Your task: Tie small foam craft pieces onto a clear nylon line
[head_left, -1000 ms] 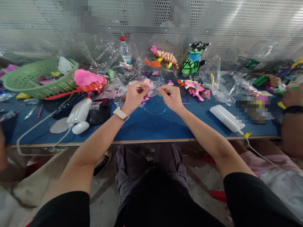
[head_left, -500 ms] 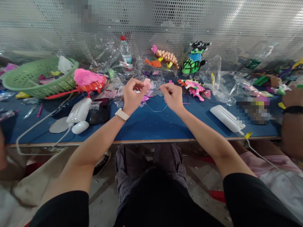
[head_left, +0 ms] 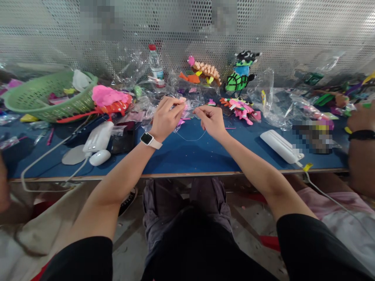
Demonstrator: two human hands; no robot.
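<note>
My left hand [head_left: 167, 118], back turned up, has its thumb and fingers closed together; a small pink piece at the fingertips is mostly hidden. Just to its right, my right hand [head_left: 212, 120] pinches with thumb and forefinger. A thin whitish thread [head_left: 191, 140] hangs in a shallow loop between the two hands, over the blue tabletop [head_left: 190, 160]. Its ends disappear under the fingers. Pink and purple bits and clear plastic wrap lie behind the hands. Right of my right hand is a pink, spiky clay figure [head_left: 242, 109].
A green basket [head_left: 43, 113] and a red-and-pink clay creature [head_left: 113, 103] stand left. A white power bank [head_left: 281, 146] lies right, a white mouse-shaped device [head_left: 99, 157] left. Behind are a water bottle [head_left: 156, 66] and clay animals [head_left: 206, 70]. A co-worker's hand [head_left: 363, 117] is far right.
My left hand has rolled over, so its back and the watch face now show and the pink piece is more covered. My right hand has shifted slightly left.
</note>
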